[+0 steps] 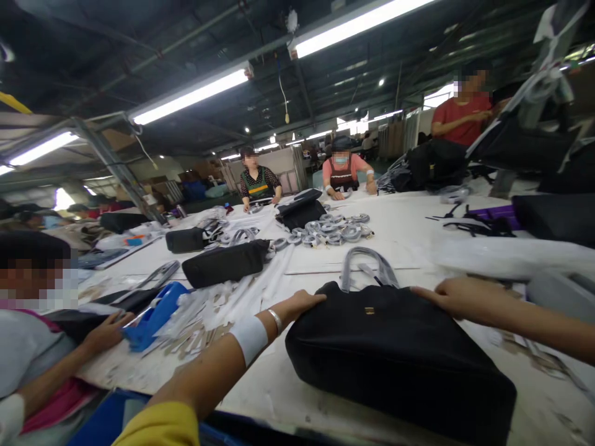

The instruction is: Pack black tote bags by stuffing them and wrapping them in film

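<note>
A black handbag (395,353) with a small gold clasp and grey handles (367,263) lies on the white table (418,235) right in front of me. My left hand (302,303) rests on the bag's upper left corner, fingers curled over its edge; a white band and a bracelet sit on that wrist. My right hand (453,297) lies on the bag's upper right edge with fingers stretched along it.
A co-worker at my left holds a blue tool (155,316) among white strips. More black bags (225,263) and coiled grey straps (334,229) lie mid-table. Other people work at the far side, and dark bags are stacked at the right.
</note>
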### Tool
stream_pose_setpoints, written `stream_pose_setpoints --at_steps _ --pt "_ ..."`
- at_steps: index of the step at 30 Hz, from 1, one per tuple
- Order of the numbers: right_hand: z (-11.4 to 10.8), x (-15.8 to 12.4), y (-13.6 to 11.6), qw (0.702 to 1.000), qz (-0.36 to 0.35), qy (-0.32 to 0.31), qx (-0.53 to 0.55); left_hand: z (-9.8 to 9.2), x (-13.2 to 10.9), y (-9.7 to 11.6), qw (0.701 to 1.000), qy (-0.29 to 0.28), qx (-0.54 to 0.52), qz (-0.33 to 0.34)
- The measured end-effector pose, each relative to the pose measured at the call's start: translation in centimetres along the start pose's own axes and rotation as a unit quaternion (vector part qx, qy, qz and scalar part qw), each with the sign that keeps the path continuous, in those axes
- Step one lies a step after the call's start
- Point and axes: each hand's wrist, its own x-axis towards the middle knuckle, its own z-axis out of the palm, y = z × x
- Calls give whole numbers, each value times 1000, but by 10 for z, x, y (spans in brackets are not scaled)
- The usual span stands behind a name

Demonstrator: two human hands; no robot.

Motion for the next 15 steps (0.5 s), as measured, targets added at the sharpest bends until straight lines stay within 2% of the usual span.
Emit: stream_pose_setpoints --at_steps 1,3,4,7,11,13,15 --pt "-3 14 -5 996 -40 30 -72 2 1 -3 999 20 34 2" --pt "-2 45 -23 984 -129 57 -106 5 2 -8 995 51 86 23" --pt "3 61 -35 978 -184 45 -84 6 3 -10 992 60 105 38" --pt "32 109 -75 954 -294 -63 0 8 3 -15 983 74 144 84" --pt "81 157 -106 935 -315 -154 49 8 2 -20 975 86 165 119" --pt "94 169 -108 928 -313 -188 77 8 2 -22 974 91 164 131" --pt "98 174 -106 919 -314 -211 110 7 0 -23 974 90 158 137"
